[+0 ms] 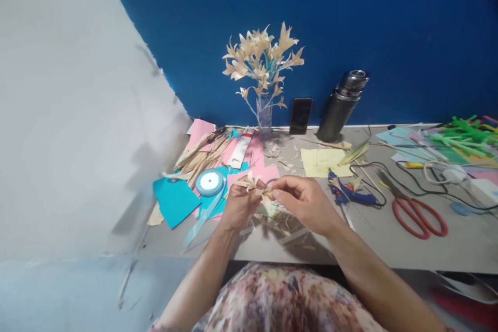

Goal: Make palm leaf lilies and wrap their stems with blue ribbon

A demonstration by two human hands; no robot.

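Note:
Cream-coloured husk flowers [266,196] are between my two hands, above the front middle of the table. My left hand [239,206] is closed around their lower part, with one pale bloom showing over its fingers. With thumb and fingertips together, my right hand [305,199] pinches at the flower on the right side. Exactly what the right fingertips hold is too small to make out. Left of my hands lies a roll of light blue ribbon [210,182] with a loose tail. A blue glue gun [350,192] rests to the right of my right hand.
A clear vase [264,114] of similar flowers stands by the blue wall, near a phone [301,116] and a thermos [342,106]. Red-handled scissors [418,215], cables and green pipe cleaners [462,135] lie right. Dried husks [202,158] and coloured paper lie left.

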